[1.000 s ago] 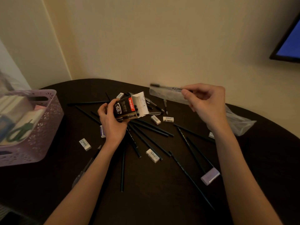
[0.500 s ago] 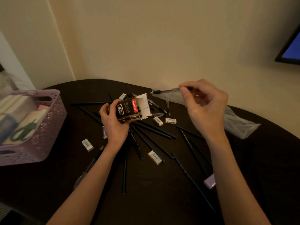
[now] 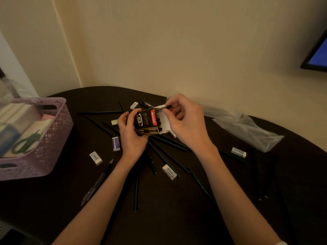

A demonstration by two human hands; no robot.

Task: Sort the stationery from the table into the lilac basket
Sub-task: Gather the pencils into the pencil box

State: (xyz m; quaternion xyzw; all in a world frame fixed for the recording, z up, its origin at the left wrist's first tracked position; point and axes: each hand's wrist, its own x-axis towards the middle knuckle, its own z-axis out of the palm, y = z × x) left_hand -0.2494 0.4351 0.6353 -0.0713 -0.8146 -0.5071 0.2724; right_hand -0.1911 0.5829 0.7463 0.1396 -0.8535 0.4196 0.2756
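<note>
Head view: the left hand [image 3: 131, 137] grips a black pen box [image 3: 146, 122] with its white end flap open, dark pens showing inside, while the right hand [image 3: 184, 124] pinches a dark pen [image 3: 163, 107] at the box's open mouth. The lilac basket [image 3: 53, 138] stands at the left edge of the dark table [image 3: 168, 218] and holds green-handled scissors [image 3: 26, 144] among pale boxes that are blurred. Loose pencils [image 3: 136, 193] and white erasers [image 3: 169, 172] lie scattered on the table, with a crumpled clear plastic bag [image 3: 247, 128] to the right.
</note>
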